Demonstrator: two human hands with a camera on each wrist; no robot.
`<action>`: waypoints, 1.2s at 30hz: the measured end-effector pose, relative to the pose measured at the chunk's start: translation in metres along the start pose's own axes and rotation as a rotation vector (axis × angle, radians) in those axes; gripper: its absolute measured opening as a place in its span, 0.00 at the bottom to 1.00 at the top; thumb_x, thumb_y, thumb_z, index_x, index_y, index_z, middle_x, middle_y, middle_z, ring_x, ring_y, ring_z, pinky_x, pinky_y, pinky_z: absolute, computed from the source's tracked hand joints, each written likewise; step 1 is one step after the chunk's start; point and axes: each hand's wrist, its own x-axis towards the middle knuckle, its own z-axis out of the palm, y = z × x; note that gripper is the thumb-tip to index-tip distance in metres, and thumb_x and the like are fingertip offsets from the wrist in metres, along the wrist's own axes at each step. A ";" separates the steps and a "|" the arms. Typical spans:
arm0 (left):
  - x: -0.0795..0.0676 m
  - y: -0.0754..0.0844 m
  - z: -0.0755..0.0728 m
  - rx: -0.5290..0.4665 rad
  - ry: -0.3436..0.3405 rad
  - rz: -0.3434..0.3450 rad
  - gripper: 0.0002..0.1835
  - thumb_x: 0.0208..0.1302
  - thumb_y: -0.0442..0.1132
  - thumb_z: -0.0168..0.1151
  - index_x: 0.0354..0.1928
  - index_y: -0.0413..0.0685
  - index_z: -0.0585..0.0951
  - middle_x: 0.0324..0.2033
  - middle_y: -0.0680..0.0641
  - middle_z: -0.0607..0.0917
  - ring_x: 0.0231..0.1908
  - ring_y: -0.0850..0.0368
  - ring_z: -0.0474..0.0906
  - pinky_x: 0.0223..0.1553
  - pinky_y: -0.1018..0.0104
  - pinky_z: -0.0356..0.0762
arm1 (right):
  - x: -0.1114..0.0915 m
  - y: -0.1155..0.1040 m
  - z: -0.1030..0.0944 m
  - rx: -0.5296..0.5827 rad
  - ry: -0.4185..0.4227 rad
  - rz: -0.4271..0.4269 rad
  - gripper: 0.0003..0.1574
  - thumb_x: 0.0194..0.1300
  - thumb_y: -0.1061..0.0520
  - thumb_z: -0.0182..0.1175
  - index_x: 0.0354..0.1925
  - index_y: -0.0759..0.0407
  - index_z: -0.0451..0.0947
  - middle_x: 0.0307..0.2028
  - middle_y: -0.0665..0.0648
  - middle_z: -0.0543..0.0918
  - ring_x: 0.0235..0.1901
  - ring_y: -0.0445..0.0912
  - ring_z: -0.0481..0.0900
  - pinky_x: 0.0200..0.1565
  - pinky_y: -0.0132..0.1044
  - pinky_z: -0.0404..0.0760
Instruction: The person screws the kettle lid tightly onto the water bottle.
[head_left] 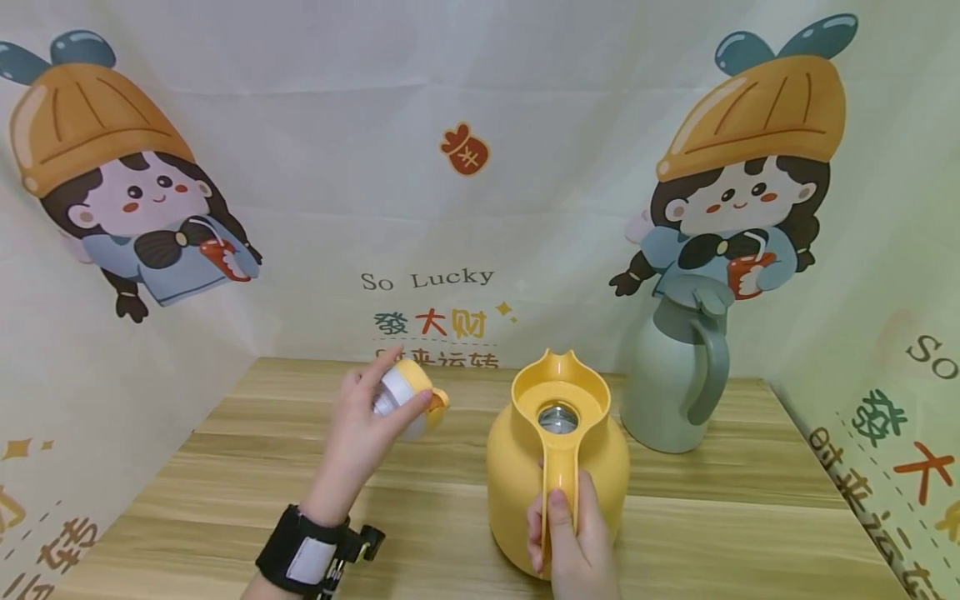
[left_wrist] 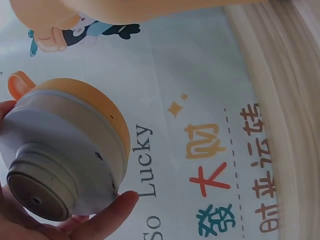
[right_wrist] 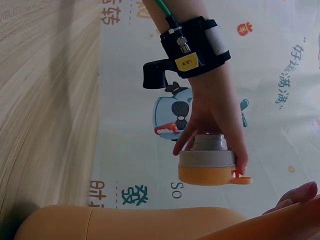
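The left hand [head_left: 363, 421] holds a yellow-and-grey stopper [head_left: 405, 385] in the air, thumb and fingers spread across its sides; its narrower grey neck is turned in toward the palm, while the yellow top and small loop [head_left: 441, 399] face away from it, toward the right hand's side. The right hand [head_left: 577, 537] is wrapped round the handle [head_left: 559, 467] of a yellow jug [head_left: 513, 479], thumb lying along the near side. The jug stands on the wood-grain bench [head_left: 420, 508] just beyond that hand, its round mouth [head_left: 558, 419] uncovered, with the stopper well apart from it. A grey-green jug [head_left: 660, 387] stands farther off, beyond and to the right of the right hand. A black strap [head_left: 303, 550] circles the left wrist, and a printed cloth [head_left: 337, 192] hangs beyond both hands.
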 end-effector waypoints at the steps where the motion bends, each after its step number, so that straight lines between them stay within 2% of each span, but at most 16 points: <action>1: 0.001 0.003 0.001 -0.006 -0.004 0.005 0.38 0.48 0.61 0.66 0.63 0.68 0.65 0.48 0.41 0.65 0.41 0.45 0.69 0.27 0.62 0.78 | 0.000 0.001 0.000 0.003 -0.002 -0.006 0.14 0.74 0.65 0.32 0.53 0.68 0.58 0.20 0.59 0.67 0.11 0.45 0.65 0.10 0.36 0.69; 8: 0.006 0.015 0.008 -0.107 -0.001 0.015 0.35 0.49 0.57 0.68 0.60 0.64 0.69 0.45 0.42 0.64 0.41 0.46 0.69 0.27 0.63 0.78 | 0.000 0.001 0.001 -0.002 0.003 0.008 0.14 0.74 0.65 0.32 0.53 0.68 0.58 0.20 0.60 0.67 0.10 0.45 0.65 0.10 0.38 0.69; 13: 0.008 0.019 0.010 -0.116 0.015 0.037 0.34 0.49 0.57 0.68 0.59 0.63 0.68 0.46 0.44 0.64 0.41 0.47 0.69 0.29 0.63 0.78 | 0.001 0.000 0.002 -0.007 0.000 0.018 0.14 0.74 0.65 0.32 0.54 0.68 0.58 0.20 0.60 0.67 0.11 0.45 0.66 0.10 0.38 0.69; 19: 0.009 0.025 0.010 -0.082 0.033 0.060 0.35 0.47 0.60 0.67 0.57 0.60 0.67 0.47 0.46 0.66 0.41 0.48 0.68 0.29 0.61 0.76 | 0.001 -0.001 0.002 -0.006 0.006 0.022 0.14 0.74 0.65 0.32 0.53 0.68 0.58 0.20 0.61 0.67 0.10 0.45 0.66 0.10 0.38 0.69; 26: 0.010 0.032 0.012 -0.178 0.036 0.050 0.37 0.46 0.57 0.70 0.54 0.55 0.62 0.53 0.46 0.66 0.35 0.48 0.73 0.24 0.62 0.77 | 0.001 0.000 0.002 -0.003 0.001 0.002 0.13 0.74 0.66 0.32 0.53 0.68 0.58 0.20 0.61 0.67 0.10 0.45 0.65 0.10 0.37 0.69; 32: 0.010 0.039 0.013 -0.238 0.048 0.042 0.36 0.47 0.54 0.70 0.51 0.54 0.59 0.46 0.43 0.70 0.35 0.48 0.75 0.26 0.61 0.77 | 0.000 0.001 0.001 -0.004 0.004 0.007 0.14 0.74 0.66 0.32 0.54 0.67 0.58 0.20 0.60 0.66 0.10 0.45 0.66 0.10 0.38 0.69; 36: 0.009 0.054 0.012 -0.304 0.065 0.064 0.33 0.49 0.46 0.71 0.49 0.51 0.58 0.43 0.42 0.73 0.35 0.48 0.75 0.27 0.60 0.77 | 0.000 0.001 0.000 -0.006 0.007 0.006 0.14 0.74 0.66 0.32 0.54 0.67 0.58 0.20 0.60 0.66 0.10 0.45 0.65 0.10 0.38 0.69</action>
